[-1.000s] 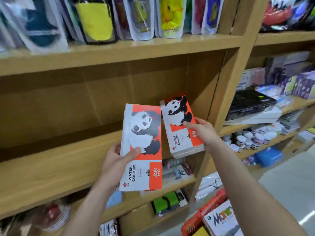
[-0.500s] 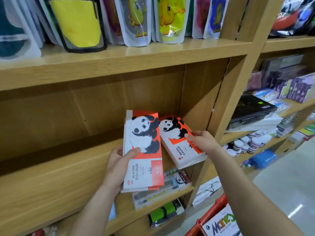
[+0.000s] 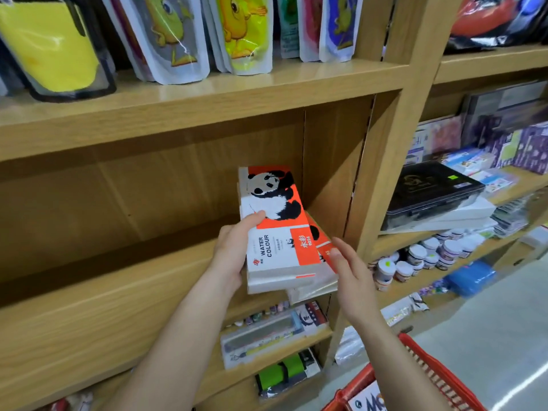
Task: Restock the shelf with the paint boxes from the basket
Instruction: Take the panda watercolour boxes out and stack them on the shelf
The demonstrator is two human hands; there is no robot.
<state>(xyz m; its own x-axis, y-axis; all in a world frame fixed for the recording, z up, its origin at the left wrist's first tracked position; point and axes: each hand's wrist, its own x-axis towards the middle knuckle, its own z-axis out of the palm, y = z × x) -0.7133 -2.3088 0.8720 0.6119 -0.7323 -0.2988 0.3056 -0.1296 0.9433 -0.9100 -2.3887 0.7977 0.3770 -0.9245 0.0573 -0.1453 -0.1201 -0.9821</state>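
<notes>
Holding: the left hand point(image 3: 234, 256) pinches the upper paint box point(image 3: 277, 229) along its left long edge, thumb pressed on the printed face, fingers hidden behind it.
Right hand: the right hand point(image 3: 353, 274) is spread and loose, fingertips just beside the near right corner of the lower paint box point(image 3: 321, 271); whether they touch it cannot be told.
Boxes: both lie at the right end of the wooden shelf point(image 3: 124, 295), against its side panel, the upper one overlapping the lower and tilted up off it.
Handling: flat cardboard packs, judged light and stiff; the glossy wrap on the lower one looks slippery, so it could slide under the upper.
Where to grip: across the short width near the close end, thumb on top and fingers beneath, which should keep the pack level.
Risk: the near ends overhang the shelf lip, so a push deeper seems needed.
Basket: the red basket point(image 3: 430, 363), below the right forearm, has more stock in it.
</notes>
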